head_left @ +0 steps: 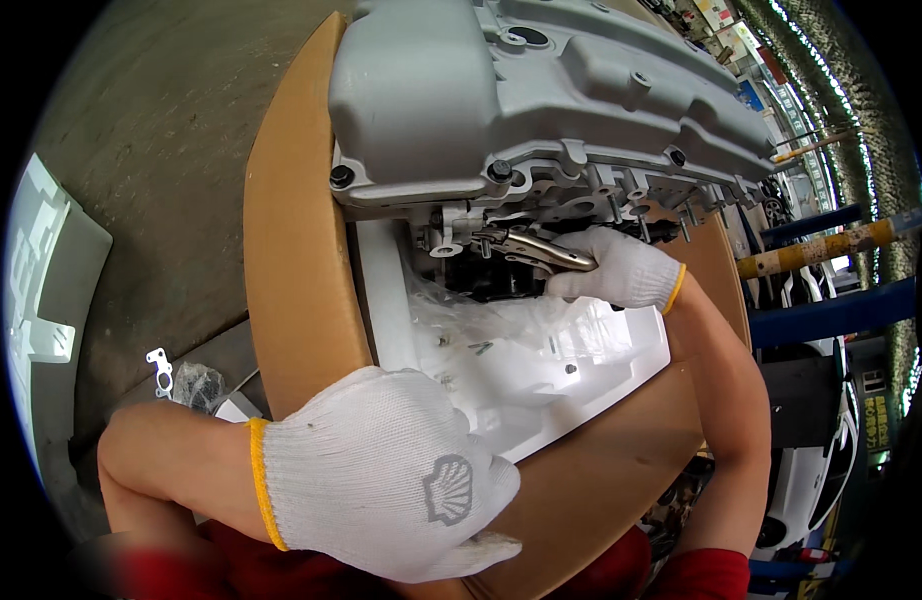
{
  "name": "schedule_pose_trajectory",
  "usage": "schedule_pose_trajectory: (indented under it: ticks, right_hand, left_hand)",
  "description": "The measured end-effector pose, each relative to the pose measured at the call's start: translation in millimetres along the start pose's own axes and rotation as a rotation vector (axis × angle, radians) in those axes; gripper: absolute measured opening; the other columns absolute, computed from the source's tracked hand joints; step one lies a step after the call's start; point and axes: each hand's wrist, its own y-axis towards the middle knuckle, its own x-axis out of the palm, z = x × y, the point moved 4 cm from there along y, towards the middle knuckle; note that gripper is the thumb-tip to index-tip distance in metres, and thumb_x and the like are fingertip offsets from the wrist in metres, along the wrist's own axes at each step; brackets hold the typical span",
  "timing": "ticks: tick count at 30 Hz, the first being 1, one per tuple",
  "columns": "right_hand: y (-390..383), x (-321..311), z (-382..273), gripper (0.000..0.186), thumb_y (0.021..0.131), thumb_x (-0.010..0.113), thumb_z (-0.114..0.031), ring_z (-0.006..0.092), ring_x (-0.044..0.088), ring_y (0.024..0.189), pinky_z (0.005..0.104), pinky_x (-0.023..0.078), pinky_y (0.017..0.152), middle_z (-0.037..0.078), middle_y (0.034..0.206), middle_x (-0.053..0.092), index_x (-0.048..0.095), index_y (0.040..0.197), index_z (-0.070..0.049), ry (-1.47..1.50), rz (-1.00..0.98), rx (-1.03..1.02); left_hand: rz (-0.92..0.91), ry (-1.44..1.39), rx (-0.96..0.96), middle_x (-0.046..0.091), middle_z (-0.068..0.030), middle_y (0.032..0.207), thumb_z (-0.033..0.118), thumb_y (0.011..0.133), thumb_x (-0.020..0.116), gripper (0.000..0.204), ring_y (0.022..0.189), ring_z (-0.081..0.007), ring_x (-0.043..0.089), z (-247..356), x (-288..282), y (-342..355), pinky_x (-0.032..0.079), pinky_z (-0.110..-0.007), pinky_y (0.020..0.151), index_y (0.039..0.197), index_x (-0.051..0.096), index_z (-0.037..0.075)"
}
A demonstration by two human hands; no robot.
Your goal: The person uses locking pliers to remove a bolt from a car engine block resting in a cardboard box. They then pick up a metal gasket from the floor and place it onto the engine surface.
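Currently, the right hand (621, 268) grips pliers (541, 249) beside the engine (581, 100); the left hand (391, 475) is over the carton (296, 260), grip impossible to tell.

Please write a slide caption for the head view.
Gloved right hand grips shiny metal piece below grey engine cover; left hand at cardboard box.
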Motion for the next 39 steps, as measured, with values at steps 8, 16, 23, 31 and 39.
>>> schedule_pose_trajectory:
  ticks: [8, 16, 23, 31, 39]
  right_hand:
    - [23.0, 38.5, 26.1, 0.039, 0.105, 0.086, -0.025, 0.0119, 0.073, 0.109, 0.0325, 0.06, 0.1, 0.004, 0.116, 0.08, 0.076, 0.133, 0.001, 0.374, -0.002, -0.021]
    - [-25.3, -26.2, -13.7, 0.061, 0.103, 0.082, -0.049, 0.0215, 0.077, 0.105, 0.0374, 0.06, 0.097, 0.014, 0.116, 0.084, 0.077, 0.143, -0.004, -0.192, 0.022, 0.137]
    - [24.7, 48.7, 22.7, 0.025, 0.103, 0.087, -0.015, 0.0088, 0.065, 0.094, 0.0297, 0.057, 0.091, -0.003, 0.102, 0.075, 0.078, 0.121, -0.002, 0.425, 0.06, 0.005]
    - [-18.5, -4.7, -3.7, 0.053, 0.108, 0.078, -0.042, 0.019, 0.072, 0.104, 0.037, 0.059, 0.098, 0.012, 0.112, 0.08, 0.073, 0.139, 0.0, 0.033, 0.002, -0.046]
    - [-1.9, 5.0, 5.2, 0.04, 0.103, 0.087, -0.028, 0.0104, 0.071, 0.091, 0.0318, 0.06, 0.085, 0.003, 0.099, 0.08, 0.076, 0.13, 0.0, 0.13, -0.007, -0.024]
  left_hand:
    - [-0.032, 0.085, -0.085, 0.065, -0.0037, 0.06, 0.07, 0.099, 0.071, 0.058, 0.051, -0.0268, 0.065, 2.0, 8.6, 1.7, 0.049, -0.041, 0.048, 0.076, 0.067, 0.017]
    - [-0.033, -0.054, -0.05, 0.064, -0.0035, 0.059, 0.071, 0.099, 0.07, 0.059, 0.051, -0.0268, 0.064, -0.9, 1.4, 0.9, 0.049, -0.041, 0.048, 0.075, 0.067, 0.017]
    - [0.054, -0.001, -0.005, 0.062, -0.003, 0.059, 0.069, 0.099, 0.071, 0.058, 0.05, -0.0263, 0.062, 0.0, 3.9, 0.2, 0.047, -0.041, 0.048, 0.074, 0.065, 0.017]
    - [-0.137, -0.11, -0.122, 0.062, -0.0072, 0.064, 0.06, 0.102, 0.072, 0.052, 0.058, -0.0333, 0.063, -0.6, -1.0, 0.9, 0.05, -0.049, 0.056, 0.077, 0.069, 0.015]
    - [-0.047, 0.039, -0.067, 0.064, -0.002, 0.059, 0.072, 0.099, 0.071, 0.059, 0.05, -0.026, 0.063, 0.5, 3.8, 1.5, 0.048, -0.04, 0.047, 0.075, 0.066, 0.018]
